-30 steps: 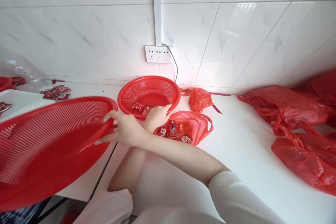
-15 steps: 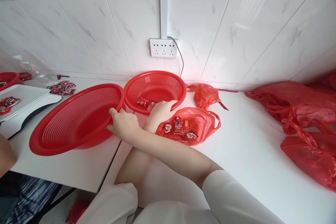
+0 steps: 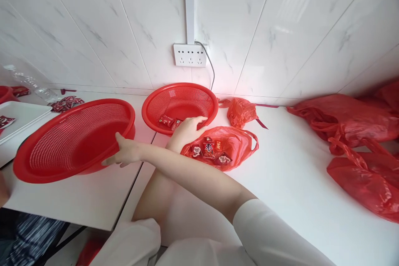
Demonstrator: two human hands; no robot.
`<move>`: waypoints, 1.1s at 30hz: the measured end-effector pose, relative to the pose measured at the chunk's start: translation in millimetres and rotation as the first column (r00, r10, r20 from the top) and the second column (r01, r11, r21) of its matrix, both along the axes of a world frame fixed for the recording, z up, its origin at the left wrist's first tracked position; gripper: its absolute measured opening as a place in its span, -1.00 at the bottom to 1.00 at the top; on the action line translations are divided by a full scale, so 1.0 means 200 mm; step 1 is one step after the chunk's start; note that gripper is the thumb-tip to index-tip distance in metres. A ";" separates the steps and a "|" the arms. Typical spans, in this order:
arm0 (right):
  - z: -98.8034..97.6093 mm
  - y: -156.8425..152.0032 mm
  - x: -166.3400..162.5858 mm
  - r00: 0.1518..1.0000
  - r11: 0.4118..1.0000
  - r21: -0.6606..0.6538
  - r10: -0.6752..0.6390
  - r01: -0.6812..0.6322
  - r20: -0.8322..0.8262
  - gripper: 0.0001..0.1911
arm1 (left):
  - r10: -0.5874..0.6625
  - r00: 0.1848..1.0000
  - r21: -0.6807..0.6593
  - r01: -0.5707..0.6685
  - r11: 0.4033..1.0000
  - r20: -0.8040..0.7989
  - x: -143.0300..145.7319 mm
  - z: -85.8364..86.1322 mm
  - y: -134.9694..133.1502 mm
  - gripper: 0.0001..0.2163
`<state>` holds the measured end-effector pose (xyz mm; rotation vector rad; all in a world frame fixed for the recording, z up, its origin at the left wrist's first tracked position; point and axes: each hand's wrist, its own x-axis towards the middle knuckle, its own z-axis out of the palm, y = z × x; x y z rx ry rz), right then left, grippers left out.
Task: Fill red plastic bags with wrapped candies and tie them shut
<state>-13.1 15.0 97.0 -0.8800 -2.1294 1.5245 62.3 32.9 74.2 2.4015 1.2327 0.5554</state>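
My arms are crossed. My right hand (image 3: 126, 153) reaches left to the large empty red mesh basket (image 3: 71, 141) on the left white table; its thumb lies on the rim and its fingers stretch flat against the basket's side. My left hand (image 3: 186, 130) curls over the near rim of the smaller red mesh basket (image 3: 180, 102) by the wall, which holds a few red packets (image 3: 168, 121). Just right of that hand lies an open red plastic bag (image 3: 224, 147) with wrapped sweets showing inside.
A knotted red bag (image 3: 241, 112) sits behind the open one. Several red bags (image 3: 358, 141) pile at the right. A white tray (image 3: 21, 118) and loose red packets (image 3: 65, 103) lie far left. A wall socket (image 3: 189, 55) with a cable hangs above. Another person's arm (image 3: 3, 191) shows at the left edge.
The large basket came down from the air onto the left table and slid left. My right hand loosened from gripping its rim to flat fingers. My left hand stayed on the small basket.
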 end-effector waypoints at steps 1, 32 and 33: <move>0.00 -0.01 0.00 0.998 0.999 -0.035 0.041 -0.040 0.038 -0.03 | -0.013 1.000 0.021 0.012 1.000 0.026 0.00 0.00 0.00 -0.63; 0.18 -0.47 1.75 0.432 0.475 0.523 -0.877 0.708 0.211 -0.57 | 0.217 0.842 -0.159 -0.333 0.929 -0.495 -0.11 0.35 -0.27 -0.76; 0.20 -0.47 1.74 0.482 0.427 0.486 -0.876 0.763 0.012 -0.61 | 0.234 0.859 -0.190 -0.350 0.917 -0.455 -0.12 0.35 -0.27 -0.73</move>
